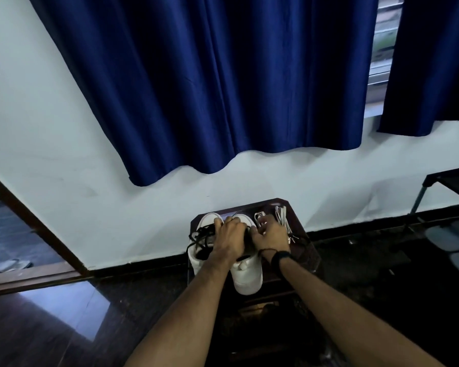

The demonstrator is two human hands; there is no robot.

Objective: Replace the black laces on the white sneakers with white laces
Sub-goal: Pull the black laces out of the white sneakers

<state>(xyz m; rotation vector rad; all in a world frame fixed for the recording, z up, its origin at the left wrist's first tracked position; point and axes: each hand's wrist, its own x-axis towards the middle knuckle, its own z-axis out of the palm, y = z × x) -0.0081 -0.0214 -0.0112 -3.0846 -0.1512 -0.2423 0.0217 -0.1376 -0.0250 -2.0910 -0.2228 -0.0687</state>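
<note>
Two white leather sneakers sit on a dark wooden tabletop, loose black laces spilling over the left one. Both hands, left and right, curl over the right sneaker's lacing; their exact hold is hidden. White laces lie beside.

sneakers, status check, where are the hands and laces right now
Left hand and right hand both on the right sneaker, grip unclear. Black laces loose on the left sneaker. White laces waiting beside.

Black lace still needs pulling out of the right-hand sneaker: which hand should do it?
Probably the left hand: it lies over that sneaker where the black lace runs. The right hand sits at its far edge, nearer the white laces. What either hand grips is hidden.
</note>
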